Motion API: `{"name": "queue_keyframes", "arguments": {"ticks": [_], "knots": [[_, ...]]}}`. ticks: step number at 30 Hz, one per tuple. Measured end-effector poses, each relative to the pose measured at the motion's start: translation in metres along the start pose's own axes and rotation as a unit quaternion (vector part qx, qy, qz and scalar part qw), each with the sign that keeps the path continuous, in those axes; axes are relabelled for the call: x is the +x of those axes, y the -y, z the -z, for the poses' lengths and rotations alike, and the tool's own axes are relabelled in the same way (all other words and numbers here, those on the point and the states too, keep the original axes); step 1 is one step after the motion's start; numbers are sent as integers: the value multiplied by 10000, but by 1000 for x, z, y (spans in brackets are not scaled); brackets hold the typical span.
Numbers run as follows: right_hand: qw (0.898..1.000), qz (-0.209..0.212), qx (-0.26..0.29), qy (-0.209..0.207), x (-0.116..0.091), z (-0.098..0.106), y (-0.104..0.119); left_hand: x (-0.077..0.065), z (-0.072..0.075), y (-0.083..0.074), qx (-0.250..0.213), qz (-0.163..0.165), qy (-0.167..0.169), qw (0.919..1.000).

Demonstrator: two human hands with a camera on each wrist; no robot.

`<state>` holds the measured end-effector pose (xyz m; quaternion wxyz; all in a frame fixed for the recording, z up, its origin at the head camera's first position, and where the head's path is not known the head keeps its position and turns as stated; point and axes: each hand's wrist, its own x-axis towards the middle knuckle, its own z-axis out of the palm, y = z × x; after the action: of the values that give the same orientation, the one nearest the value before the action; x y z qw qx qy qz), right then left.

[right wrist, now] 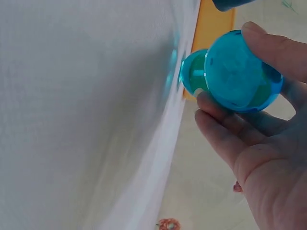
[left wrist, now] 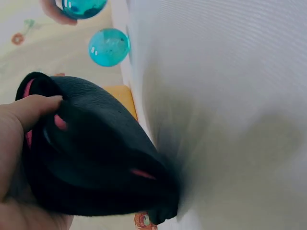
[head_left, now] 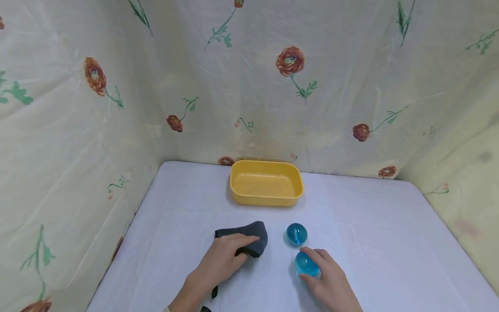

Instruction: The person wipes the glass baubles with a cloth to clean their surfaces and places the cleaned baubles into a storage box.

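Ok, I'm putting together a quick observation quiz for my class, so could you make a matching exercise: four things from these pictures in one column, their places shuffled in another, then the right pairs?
1. yellow tray
2. dark pouch
3. far blue ball
4. near blue ball

A. held in the right hand
B. by the far edge of the table
C. just beyond the right hand
D. gripped by the left hand

Pairs: 1-B, 2-D, 3-C, 4-A

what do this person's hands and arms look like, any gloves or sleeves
The left hand and right hand are bare, with no gloves or rings showing. A sliver of pale yellowish sleeve edges the left forearm; no sleeve shows on the right.
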<state>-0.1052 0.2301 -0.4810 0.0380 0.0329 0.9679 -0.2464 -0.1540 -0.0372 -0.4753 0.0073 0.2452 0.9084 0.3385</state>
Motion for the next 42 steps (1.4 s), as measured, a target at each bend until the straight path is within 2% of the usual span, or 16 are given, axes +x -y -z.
{"name": "queue_keyframes", "arguments": {"ticks": [7, 12, 17, 20, 26, 42], "knots": [[9998, -127, 104, 64, -2, 2, 8, -1, 3, -5, -176, -46, -618, 9979], [9997, 72, 174, -150, -4, 2, 13, -2, 6, -8, -407, -7, -742, 9964], [9988, 203, 271, -365, -4, 2, 19, -3, 8, -7, -452, -233, -894, 9947], [9982, 256, 314, -440, -5, 2, 22, -3, 9, -7, -456, -294, -929, 9942], [9949, 551, 538, -656, -8, 4, 31, -5, 13, -14, -678, -133, -870, 9938], [9765, 1539, 843, -1250, -10, -1, 54, -6, 13, -16, -1272, -12, -713, 9893]]}}
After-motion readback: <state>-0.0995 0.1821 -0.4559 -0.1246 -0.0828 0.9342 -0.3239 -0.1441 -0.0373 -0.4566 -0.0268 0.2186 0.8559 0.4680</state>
